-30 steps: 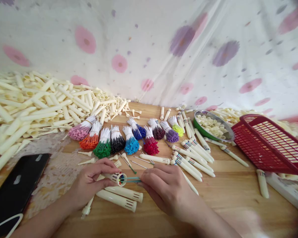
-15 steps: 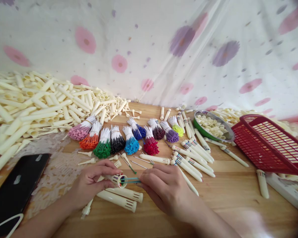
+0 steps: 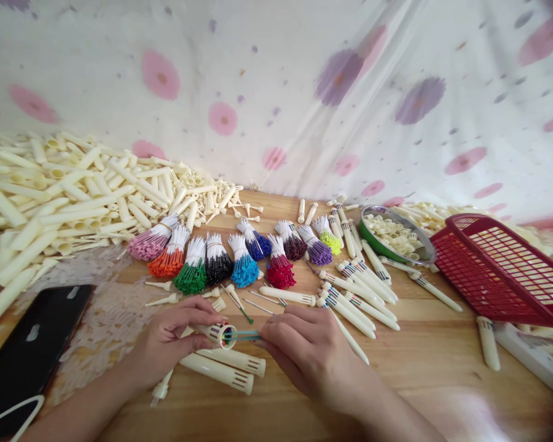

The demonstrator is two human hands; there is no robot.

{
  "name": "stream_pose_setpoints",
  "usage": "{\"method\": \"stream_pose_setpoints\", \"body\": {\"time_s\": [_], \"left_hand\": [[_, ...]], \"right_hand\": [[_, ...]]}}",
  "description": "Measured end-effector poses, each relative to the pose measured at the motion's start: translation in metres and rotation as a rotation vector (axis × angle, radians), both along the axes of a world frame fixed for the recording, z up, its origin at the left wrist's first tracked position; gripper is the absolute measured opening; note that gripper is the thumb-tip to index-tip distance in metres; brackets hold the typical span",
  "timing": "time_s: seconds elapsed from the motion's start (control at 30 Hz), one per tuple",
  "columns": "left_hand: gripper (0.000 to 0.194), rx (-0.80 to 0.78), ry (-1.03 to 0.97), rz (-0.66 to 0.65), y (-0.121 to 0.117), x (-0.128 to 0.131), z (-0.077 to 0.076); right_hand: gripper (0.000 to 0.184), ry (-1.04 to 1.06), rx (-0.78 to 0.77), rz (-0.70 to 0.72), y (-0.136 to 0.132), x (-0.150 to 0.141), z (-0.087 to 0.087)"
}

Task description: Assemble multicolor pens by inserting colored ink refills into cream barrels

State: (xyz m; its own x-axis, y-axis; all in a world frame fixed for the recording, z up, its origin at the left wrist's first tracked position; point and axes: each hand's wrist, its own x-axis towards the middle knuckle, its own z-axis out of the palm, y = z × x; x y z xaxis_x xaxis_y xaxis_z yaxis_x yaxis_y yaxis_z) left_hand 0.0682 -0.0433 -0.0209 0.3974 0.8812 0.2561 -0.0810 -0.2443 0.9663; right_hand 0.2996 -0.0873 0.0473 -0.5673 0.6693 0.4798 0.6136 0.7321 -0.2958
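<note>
My left hand (image 3: pixel 177 334) is closed around a cream slotted pen barrel (image 3: pixel 219 334), its round open end turned to the right with bits of colour inside. My right hand (image 3: pixel 306 350) pinches thin blue-green rods (image 3: pixel 246 335) whose far ends reach into that opening; what kind of tool they belong to is hidden by the fingers. Two more slotted barrels (image 3: pixel 219 372) lie just below the hands. Behind them stand bundles of ink refills with coloured ends, among them green (image 3: pixel 191 270), light blue (image 3: pixel 244 264) and red (image 3: pixel 280 267).
Cream tubes (image 3: pixel 74 190) are heaped at the left, behind a black phone (image 3: pixel 32 344). Multicolour pens (image 3: pixel 359 288) lie to the right. Beyond them are a green-sided bowl (image 3: pixel 371 242) of small cream parts, a red plastic basket (image 3: pixel 488 270) and a white power strip (image 3: pixel 529 353).
</note>
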Motion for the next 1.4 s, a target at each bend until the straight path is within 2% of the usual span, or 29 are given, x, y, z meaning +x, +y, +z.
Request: {"method": "stream_pose_setpoints", "body": {"time_s": [0.33, 0.6, 0.87, 0.97, 1.07, 1.17, 1.3, 1.33, 1.4], "left_hand": [[0.029, 0.042, 0.052, 0.059, -0.001, 0.001, -0.002], [0.03, -0.048, 0.028, 0.117, 0.0, 0.003, 0.003], [0.028, -0.098, 0.016, 0.102, -0.001, 0.002, 0.002], [0.025, -0.122, 0.009, 0.109, -0.002, 0.001, 0.0], [0.021, -0.132, -0.027, 0.134, -0.002, 0.0, -0.002], [0.017, -0.102, -0.032, 0.173, -0.002, -0.001, -0.005], [0.015, -0.022, 0.022, 0.174, -0.003, -0.003, -0.007], [0.015, -0.009, 0.036, 0.178, -0.003, -0.002, -0.008], [0.015, 0.01, 0.062, 0.2, -0.003, -0.001, -0.007]], "right_hand": [[0.025, -0.028, 0.065, 0.033, -0.002, -0.002, -0.003], [0.023, -0.207, 0.23, 0.033, -0.002, -0.002, 0.005], [0.02, -0.097, 0.086, 0.007, 0.0, 0.003, 0.004], [0.014, -0.062, -0.065, -0.091, 0.002, 0.006, 0.003], [0.009, -0.236, -0.254, -0.18, 0.01, 0.01, -0.001], [0.008, -0.427, -0.365, -0.173, 0.022, 0.014, -0.012], [0.011, -0.511, -0.354, -0.164, 0.03, 0.012, -0.021], [0.012, -0.468, -0.331, -0.169, 0.028, 0.009, -0.02], [0.015, -0.255, -0.271, -0.158, 0.021, 0.001, -0.015]]}}
